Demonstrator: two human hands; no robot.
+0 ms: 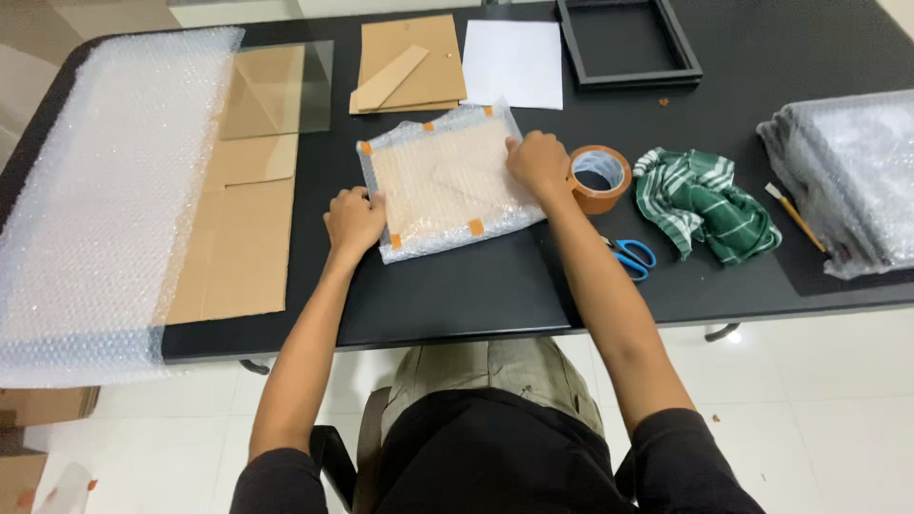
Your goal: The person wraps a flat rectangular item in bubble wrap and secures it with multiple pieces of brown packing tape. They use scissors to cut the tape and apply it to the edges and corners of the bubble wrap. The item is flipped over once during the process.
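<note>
Left hand (354, 221) presses with curled fingers on the left edge of the bubble-wrapped package (446, 181); right hand (539, 164) rests fingers-down on its right edge. The package lies flat mid-table (457, 286), long axis running left-right, slightly tilted. Tape roll (600, 178) sits just beside the right hand.

A flat parcel wrapped in bubble wrap (446, 183) and taped with orange strips lies on the black table (476, 286). The left hand (354, 221) presses on the parcel's left edge, and the right hand (538, 164) presses on its right edge. Just right of the parcel stands a roll of brown tape (600, 178), then blue-handled scissors (632, 257) and a green striped cloth (705, 203). Left of the parcel lie flat cardboard (243, 238) and a bubble wrap sheet (105, 190). Beyond the parcel sit a white sheet (514, 63) and a black frame (628, 43).
</note>
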